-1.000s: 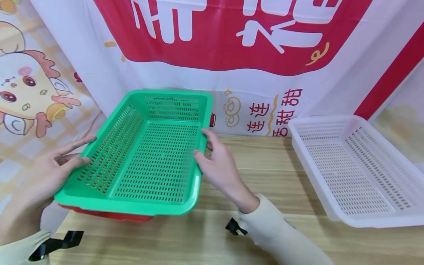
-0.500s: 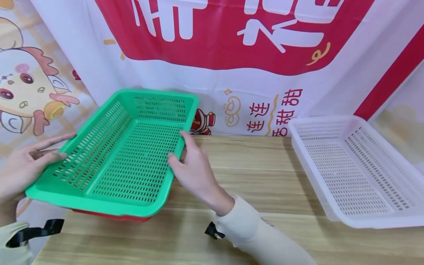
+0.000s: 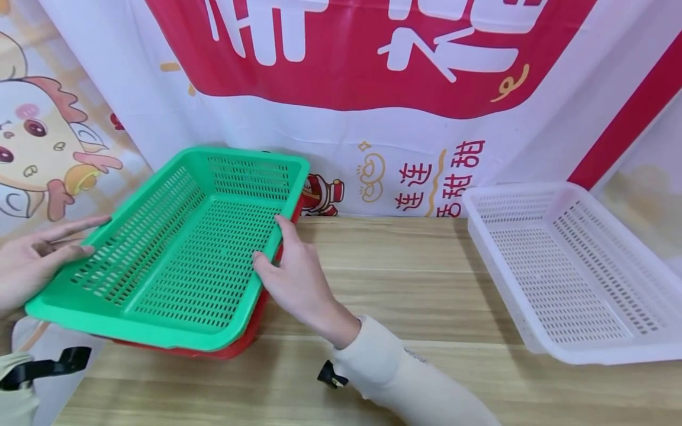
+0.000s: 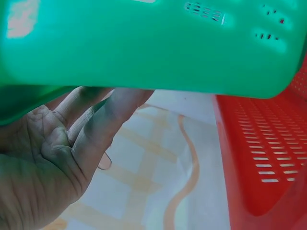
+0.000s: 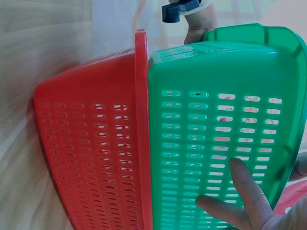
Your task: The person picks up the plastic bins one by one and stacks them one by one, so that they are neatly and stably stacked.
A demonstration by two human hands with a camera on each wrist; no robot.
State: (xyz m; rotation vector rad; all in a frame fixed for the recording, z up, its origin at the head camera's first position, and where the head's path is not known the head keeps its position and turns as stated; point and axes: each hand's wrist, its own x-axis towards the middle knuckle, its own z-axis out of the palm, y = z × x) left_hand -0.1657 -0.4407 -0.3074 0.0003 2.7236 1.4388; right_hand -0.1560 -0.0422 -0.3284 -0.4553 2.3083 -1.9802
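A green plastic basket (image 3: 213, 269) with slotted walls is held between both hands, its near left corner jutting past the table's left side. My left hand (image 3: 34, 263) grips its left rim, thumb over the edge; in the left wrist view the fingers (image 4: 108, 120) reach under that rim. On the right rim, my right hand (image 3: 298, 275) has the thumb on top, while its fingers (image 5: 249, 196) spread against the outer slotted wall. Directly beneath stands a red basket (image 5: 96, 143) of similar form. The green basket's bottom is close at the red rim (image 5: 142, 120), not nested inside.
A white slotted basket (image 3: 559, 284) stands on the right part of the wooden table (image 3: 383, 284). Behind the table hangs a printed red-and-white cloth (image 3: 341, 71), and a cartoon-patterned cloth (image 3: 37, 136) covers the left side.
Both hands have moved left with the green basket, more in the first half second than since. More of the red basket now shows below its right rim.
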